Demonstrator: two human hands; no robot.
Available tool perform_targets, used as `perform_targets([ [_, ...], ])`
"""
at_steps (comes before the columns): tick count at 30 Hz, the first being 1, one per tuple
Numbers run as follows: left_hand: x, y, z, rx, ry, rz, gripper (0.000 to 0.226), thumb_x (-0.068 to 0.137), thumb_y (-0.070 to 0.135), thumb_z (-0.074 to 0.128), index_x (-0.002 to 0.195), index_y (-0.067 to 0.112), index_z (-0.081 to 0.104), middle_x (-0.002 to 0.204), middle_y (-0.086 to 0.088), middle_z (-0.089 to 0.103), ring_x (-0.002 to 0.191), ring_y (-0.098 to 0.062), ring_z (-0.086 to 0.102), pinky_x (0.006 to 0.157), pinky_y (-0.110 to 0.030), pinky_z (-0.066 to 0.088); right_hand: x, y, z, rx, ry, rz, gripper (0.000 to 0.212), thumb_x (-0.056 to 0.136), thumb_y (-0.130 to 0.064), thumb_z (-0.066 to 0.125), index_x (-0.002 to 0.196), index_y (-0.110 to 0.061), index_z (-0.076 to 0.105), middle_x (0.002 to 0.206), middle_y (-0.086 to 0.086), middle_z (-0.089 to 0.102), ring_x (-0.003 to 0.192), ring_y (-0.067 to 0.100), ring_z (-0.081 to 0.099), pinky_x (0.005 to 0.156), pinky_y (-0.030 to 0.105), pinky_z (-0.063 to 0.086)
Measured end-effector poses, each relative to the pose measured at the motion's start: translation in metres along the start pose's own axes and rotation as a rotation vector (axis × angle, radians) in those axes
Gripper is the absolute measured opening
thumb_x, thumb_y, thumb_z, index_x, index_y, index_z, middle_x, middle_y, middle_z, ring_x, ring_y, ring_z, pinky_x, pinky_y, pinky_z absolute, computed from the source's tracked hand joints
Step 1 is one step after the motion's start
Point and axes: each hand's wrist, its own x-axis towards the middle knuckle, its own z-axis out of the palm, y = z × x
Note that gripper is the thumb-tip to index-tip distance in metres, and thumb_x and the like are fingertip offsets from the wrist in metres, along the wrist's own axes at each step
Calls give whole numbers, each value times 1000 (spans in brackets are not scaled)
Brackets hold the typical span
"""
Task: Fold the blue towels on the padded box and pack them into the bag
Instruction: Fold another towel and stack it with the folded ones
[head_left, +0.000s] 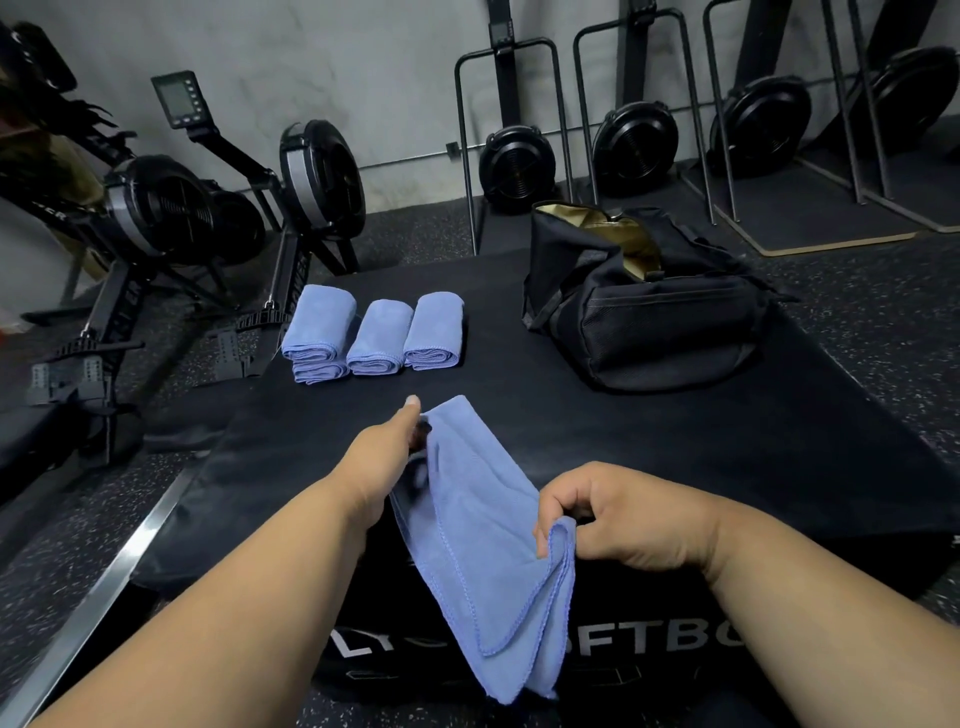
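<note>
While left hand (384, 457) pinches towel (483, 545), right hand (597, 514) grips edge.

Half-folded blue towel (483, 545) draped over padded box (675, 431) edge

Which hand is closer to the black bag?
Right. The right hand sits below the open black duffel bag on its side; the left hand reaches toward the folded blue towels, farther left.
</note>
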Motion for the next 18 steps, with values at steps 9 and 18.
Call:
perform_targets([
  [9, 2, -13, -20, 315, 189, 143, 13, 69, 40, 68, 78, 33, 62, 80, 13, 72, 82, -23, 65, 85, -40, 53, -7, 2, -35, 167, 583, -58, 42, 82, 24, 58, 68, -16, 65, 119, 0, 70, 101, 0, 69, 88, 14, 46],
  [18, 40, -13, -43, 572, 60, 0, 85, 65, 45, 52, 148, 27, 52, 144, -1, 60, 130, -27, 57, 116, -42, 42, 1, 23, -36, 397, 798, 372, 23, 100, -35, 51, 121, -28, 59, 88, 1, 65, 62, 14, 57, 54, 30, 48],
])
